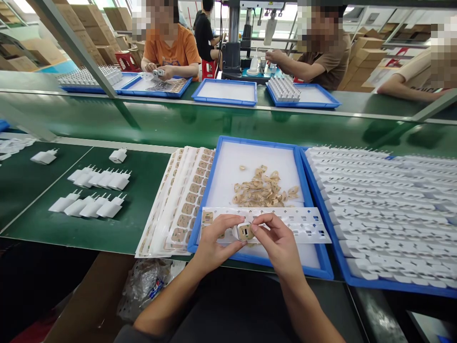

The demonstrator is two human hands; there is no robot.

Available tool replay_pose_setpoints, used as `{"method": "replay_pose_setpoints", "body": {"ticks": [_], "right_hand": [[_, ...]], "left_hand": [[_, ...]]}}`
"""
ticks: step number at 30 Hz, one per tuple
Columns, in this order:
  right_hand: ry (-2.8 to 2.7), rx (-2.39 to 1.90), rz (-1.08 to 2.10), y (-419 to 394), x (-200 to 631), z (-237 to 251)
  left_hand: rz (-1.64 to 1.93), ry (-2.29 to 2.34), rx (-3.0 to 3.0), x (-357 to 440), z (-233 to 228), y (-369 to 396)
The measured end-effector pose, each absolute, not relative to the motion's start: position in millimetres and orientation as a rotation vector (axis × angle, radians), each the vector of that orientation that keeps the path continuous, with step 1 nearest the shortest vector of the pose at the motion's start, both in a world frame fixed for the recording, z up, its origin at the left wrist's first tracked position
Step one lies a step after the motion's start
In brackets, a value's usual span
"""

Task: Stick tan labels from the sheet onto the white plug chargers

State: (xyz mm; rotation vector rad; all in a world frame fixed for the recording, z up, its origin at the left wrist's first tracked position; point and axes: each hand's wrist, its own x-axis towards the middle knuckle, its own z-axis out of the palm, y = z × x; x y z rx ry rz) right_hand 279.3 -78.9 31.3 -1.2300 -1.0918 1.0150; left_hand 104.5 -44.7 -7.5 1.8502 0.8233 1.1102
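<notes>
My left hand is closed around a white plug charger, its socket face turned up. A tan sticker with a port cutout covers that face. My right hand pinches at the sticker's right edge with thumb and forefinger. Below both hands lies a white backing strip with rows of cutouts and a few tan stickers at its left end. The strip rests across a blue-rimmed tray, where a heap of tan peeled pieces sits.
Sticker sheets lie left of the tray. Farther left, white chargers stand in rows on the green bench. At right, another tray is packed with chargers. Across the belt, co-workers sit behind more trays.
</notes>
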Motion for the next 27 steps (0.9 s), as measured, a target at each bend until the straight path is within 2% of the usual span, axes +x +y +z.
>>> {"method": "replay_pose_setpoints", "body": {"ticks": [23, 27], "right_hand": [[-1.29, -1.404, 0.744, -84, 272, 26], [-1.383, -1.402, 0.615, -84, 269, 27]], "left_hand": [[1.191, 0.797, 1.926, 105, -9, -44], [1.2, 0.798, 1.937, 106, -10, -44]]}}
